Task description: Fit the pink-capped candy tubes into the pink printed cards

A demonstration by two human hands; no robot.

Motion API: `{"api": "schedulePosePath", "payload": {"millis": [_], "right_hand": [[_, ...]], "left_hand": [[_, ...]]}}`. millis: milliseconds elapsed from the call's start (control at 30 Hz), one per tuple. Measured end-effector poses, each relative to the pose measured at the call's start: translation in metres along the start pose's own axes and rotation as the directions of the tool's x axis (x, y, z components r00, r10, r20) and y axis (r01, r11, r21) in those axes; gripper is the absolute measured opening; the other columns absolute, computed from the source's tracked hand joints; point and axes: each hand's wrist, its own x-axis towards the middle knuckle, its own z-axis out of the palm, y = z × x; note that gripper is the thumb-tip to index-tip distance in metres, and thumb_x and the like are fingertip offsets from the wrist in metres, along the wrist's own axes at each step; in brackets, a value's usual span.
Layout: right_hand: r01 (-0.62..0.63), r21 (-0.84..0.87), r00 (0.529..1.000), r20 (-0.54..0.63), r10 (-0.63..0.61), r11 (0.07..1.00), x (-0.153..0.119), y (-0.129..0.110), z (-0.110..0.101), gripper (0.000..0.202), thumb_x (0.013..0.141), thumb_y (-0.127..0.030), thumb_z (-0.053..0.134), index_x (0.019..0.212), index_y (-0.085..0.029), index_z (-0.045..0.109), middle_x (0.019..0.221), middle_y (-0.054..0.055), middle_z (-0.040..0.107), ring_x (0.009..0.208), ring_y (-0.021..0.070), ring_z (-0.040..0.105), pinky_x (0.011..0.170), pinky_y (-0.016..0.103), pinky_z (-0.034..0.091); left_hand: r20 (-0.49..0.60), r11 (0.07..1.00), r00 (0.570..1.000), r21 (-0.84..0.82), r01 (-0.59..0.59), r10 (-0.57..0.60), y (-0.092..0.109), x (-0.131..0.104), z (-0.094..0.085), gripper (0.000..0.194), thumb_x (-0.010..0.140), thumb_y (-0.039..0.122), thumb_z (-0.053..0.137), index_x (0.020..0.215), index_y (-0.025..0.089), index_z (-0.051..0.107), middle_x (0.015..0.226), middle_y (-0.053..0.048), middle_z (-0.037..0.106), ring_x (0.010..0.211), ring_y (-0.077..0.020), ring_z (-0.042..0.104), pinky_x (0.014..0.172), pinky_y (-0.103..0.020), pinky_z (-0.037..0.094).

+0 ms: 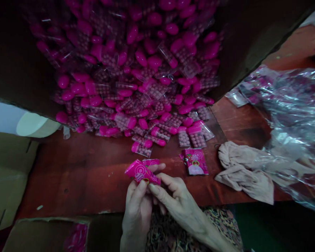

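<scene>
Both my hands meet at the table's front edge around a pink printed sleeve (139, 171). My left hand (138, 203) pinches it from the left with thumb and fingers. On its right side, my right hand (175, 196) has thumb and fingers closed on the same sleeve. Part of the sleeve is hidden behind my fingers. A few more pink printed sleeves (196, 161) lie stacked on the table to the right. Just beyond my hands is a clear container with a pink cap and small balls inside (142, 149).
A large heap of pink-capped containers (147, 87) spills from a big box (241, 45) onto the red table (81, 175). A crumpled cloth (244, 171) and clear plastic bags (299, 115) lie right. An open carton (42, 234) stands front left, a white round tub (36, 125) behind.
</scene>
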Motion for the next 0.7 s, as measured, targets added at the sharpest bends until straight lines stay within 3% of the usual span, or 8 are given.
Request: {"api": "schedulePosePath", "payload": {"millis": [133,267,400,567,700], "right_hand": [[0.001,-0.142,1.0,0.024,0.002,0.99,-0.004,-0.004,0.001,0.029,0.091,-0.043,0.043,0.105,-0.024,0.06,0.064,-0.005,0.051,0.049,0.0067,0.045,0.045,0.019,0.035],[0.084,-0.364,0.996,0.045,-0.073,0.928,-0.006,-0.002,0.002,0.022,0.091,-0.036,0.046,0.105,-0.025,0.06,0.073,-0.002,0.058,0.064,0.011,0.053,0.059,0.023,0.042],[0.181,-0.468,0.978,0.174,-0.11,0.865,-0.009,0.009,0.004,0.019,0.091,-0.026,0.045,0.105,-0.023,0.059,0.089,0.001,0.063,0.084,0.0147,0.058,0.076,0.027,0.047],[0.214,-0.594,0.975,0.177,-0.134,0.775,-0.015,0.024,0.005,0.024,0.091,-0.026,0.046,0.112,-0.02,0.055,0.097,0.006,0.062,0.09,0.0174,0.06,0.083,0.032,0.05],[0.289,-0.619,0.957,0.199,-0.211,0.73,-0.012,0.027,0.004,0.021,0.091,-0.023,0.045,0.11,-0.019,0.054,0.096,0.006,0.064,0.089,0.0177,0.061,0.082,0.032,0.053]], "left_hand": [[-0.022,0.994,0.994,0.033,-0.105,0.106,0.003,0.001,-0.008,0.027,0.071,0.036,0.067,0.09,0.018,0.071,0.106,-0.011,0.068,0.099,-0.0242,0.061,0.084,-0.033,0.049],[-0.118,0.994,0.987,0.044,-0.101,0.106,0.006,0.002,-0.016,0.023,0.071,0.035,0.067,0.082,0.015,0.071,0.094,-0.011,0.071,0.094,-0.023,0.063,0.084,-0.033,0.05],[-0.254,0.984,0.95,0.042,-0.176,0.181,0.018,-0.004,-0.043,0.024,0.07,0.037,0.068,0.08,0.015,0.07,0.088,-0.011,0.072,0.091,-0.025,0.065,0.078,-0.037,0.053],[-0.504,0.967,0.825,0.141,-0.214,0.256,0.046,-0.024,-0.092,0.021,0.074,0.034,0.064,0.086,0.017,0.067,0.091,-0.007,0.071,0.088,-0.022,0.065,0.071,-0.032,0.055],[-0.692,0.98,0.694,0.116,-0.163,0.197,0.062,-0.047,-0.124,0.019,0.079,0.03,0.057,0.091,0.019,0.066,0.094,-0.004,0.07,0.092,-0.0181,0.064,0.07,-0.025,0.055]]}}
